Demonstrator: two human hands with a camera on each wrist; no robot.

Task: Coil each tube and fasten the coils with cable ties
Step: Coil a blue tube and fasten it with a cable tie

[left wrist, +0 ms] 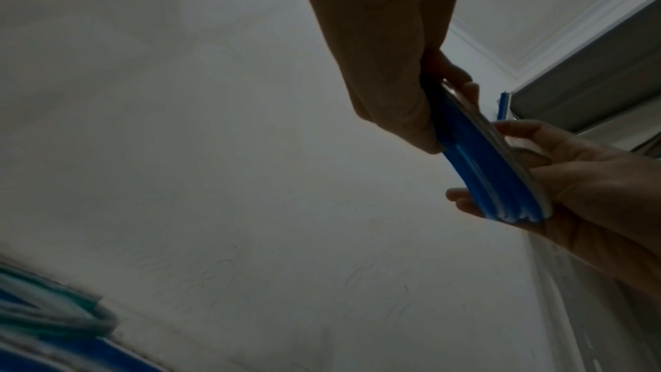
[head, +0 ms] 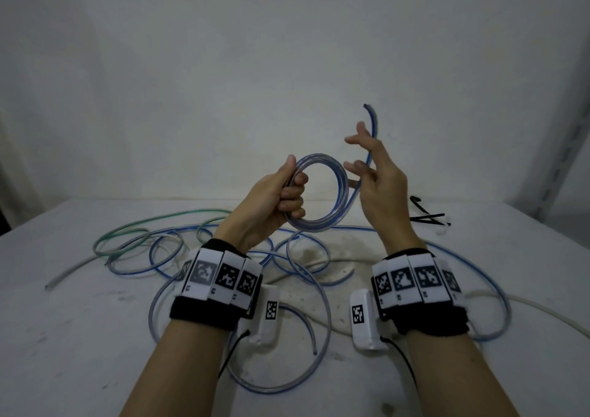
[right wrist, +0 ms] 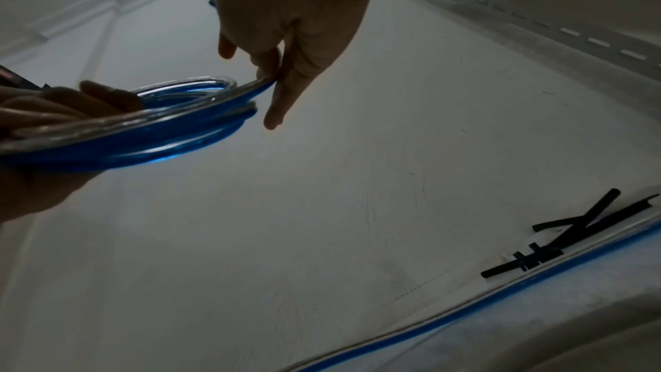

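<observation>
The coil (head: 319, 193) is seen from above by the head view, closely from below by both wrist views.

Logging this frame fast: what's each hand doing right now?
Left hand: closed, gripping the blue tube coil.
Right hand: fingers pinching the coil's loose tail.

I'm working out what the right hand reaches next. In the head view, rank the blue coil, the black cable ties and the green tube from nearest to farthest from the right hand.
1. Blue coil: touching the right hand, on its left.
2. Black cable ties: on the table to its right.
3. Green tube: far left of the table.
</observation>
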